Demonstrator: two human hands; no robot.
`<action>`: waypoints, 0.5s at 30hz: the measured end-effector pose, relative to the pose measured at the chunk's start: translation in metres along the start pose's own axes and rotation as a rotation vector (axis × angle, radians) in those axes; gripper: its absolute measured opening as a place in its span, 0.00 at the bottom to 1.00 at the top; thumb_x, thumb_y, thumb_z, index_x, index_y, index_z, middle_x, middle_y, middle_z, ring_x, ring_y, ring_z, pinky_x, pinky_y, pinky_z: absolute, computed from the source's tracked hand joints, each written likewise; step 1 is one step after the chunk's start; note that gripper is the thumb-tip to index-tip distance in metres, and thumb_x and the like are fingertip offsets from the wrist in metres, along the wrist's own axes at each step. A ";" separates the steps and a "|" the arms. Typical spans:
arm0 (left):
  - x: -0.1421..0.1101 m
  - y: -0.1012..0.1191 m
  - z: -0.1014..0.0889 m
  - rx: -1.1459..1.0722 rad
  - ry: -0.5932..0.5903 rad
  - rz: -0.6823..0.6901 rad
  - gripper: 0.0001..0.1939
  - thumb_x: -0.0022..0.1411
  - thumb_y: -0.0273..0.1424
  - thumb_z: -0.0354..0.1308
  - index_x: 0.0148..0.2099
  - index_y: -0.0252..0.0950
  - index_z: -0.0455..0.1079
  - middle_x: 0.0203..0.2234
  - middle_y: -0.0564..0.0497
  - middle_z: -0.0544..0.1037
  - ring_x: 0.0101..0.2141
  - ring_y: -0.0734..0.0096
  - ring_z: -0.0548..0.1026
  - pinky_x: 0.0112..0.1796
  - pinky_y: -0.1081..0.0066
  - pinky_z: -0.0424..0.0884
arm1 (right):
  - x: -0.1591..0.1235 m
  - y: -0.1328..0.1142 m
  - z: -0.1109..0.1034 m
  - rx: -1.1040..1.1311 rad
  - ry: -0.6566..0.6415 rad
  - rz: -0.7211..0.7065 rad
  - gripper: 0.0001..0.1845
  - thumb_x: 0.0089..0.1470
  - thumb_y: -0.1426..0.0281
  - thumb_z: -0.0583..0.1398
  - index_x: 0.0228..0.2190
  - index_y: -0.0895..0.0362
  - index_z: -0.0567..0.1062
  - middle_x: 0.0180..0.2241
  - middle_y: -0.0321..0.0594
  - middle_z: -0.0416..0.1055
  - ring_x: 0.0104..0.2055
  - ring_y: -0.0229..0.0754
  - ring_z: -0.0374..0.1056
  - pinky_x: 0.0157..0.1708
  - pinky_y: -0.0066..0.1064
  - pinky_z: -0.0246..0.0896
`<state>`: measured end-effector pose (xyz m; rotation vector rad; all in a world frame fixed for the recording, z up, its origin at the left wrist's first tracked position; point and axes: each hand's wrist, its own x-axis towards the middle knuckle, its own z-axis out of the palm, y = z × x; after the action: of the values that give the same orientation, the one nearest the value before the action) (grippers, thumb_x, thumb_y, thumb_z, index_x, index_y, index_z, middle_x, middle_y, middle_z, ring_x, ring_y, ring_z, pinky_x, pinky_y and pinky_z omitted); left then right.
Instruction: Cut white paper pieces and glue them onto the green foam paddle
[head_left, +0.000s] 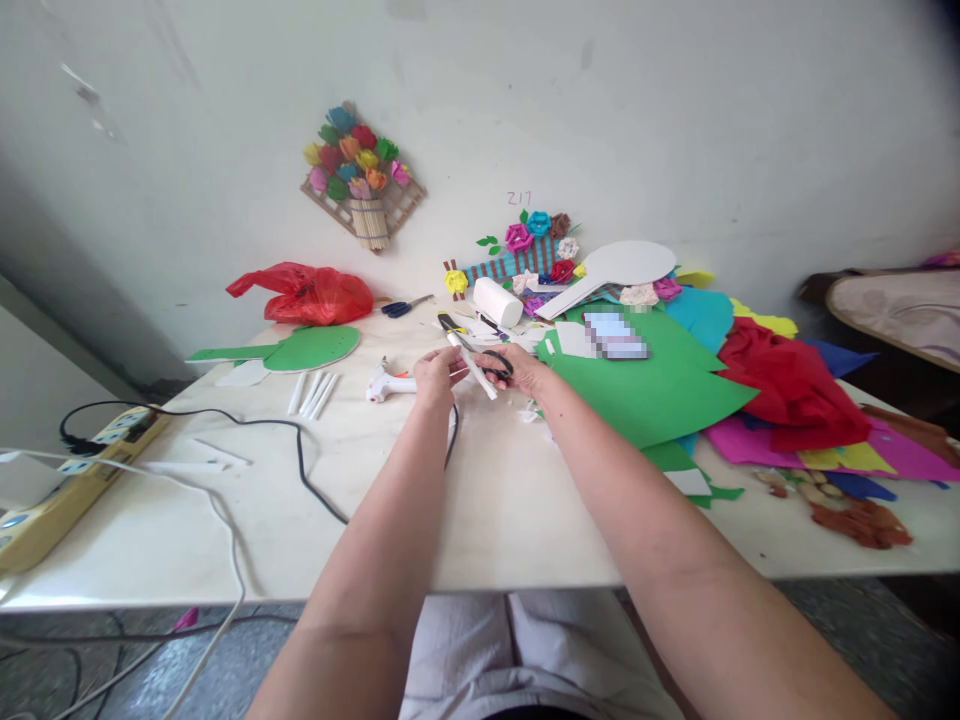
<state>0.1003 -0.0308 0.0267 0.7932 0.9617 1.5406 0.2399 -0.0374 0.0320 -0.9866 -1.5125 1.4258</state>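
Left hand (pixel 439 378): pinching a narrow white strip (pixel 484 383) with fingers drawn together, hardly any gap between them.
Right hand (pixel 525 368): gripping black-handled scissors (pixel 500 360) with fingers curled around the loops; spread of the blades too small to tell.
White strip position: raised between both hands over the middle of the counter (pixel 517 520), slanting from far left to near right, close against the scissors.
Glue gun (pixel 384 385): white, lying just left of the left hand.
White sticks (pixel 313 395): lying side by side, left of the glue gun.
Far left: red plastic bag (pixel 319 297) beyond a green paddle-shaped cutout (pixel 315 348); dark blue scissors (pixel 396 309) right of the bag.
Far middle: white roll (pixel 496 302) on its side, near colourful paper flowers (pixel 519 237).
Right: phone (pixel 616 337), partly pixelated, on a green sheet (pixel 645 395); farther right, crumpled red material (pixel 795 385).
Near left: yellowish power strip (pixel 82 485), beside a white cable (pixel 231 520).
Wall: multicoloured flower bouquet (pixel 356 160) on a lattice.
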 end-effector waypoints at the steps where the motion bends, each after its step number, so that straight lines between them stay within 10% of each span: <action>1: 0.000 0.000 0.000 0.002 0.004 0.001 0.09 0.39 0.29 0.62 0.25 0.31 0.67 0.17 0.52 0.70 0.19 0.76 0.69 0.25 0.72 0.68 | 0.000 0.000 0.000 0.000 0.003 0.003 0.14 0.42 0.63 0.65 0.24 0.60 0.68 0.13 0.29 0.60 0.12 0.27 0.51 0.10 0.18 0.45; 15: 0.001 0.000 0.000 -0.012 0.019 -0.003 0.08 0.39 0.28 0.62 0.24 0.31 0.66 0.16 0.53 0.68 0.18 0.77 0.68 0.25 0.72 0.69 | 0.001 0.004 0.008 -0.032 0.079 -0.069 0.17 0.38 0.62 0.66 0.17 0.59 0.65 0.11 0.27 0.58 0.11 0.26 0.49 0.08 0.19 0.40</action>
<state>0.0998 -0.0295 0.0265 0.7694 0.9668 1.5526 0.2322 -0.0393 0.0273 -0.9892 -1.5011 1.3035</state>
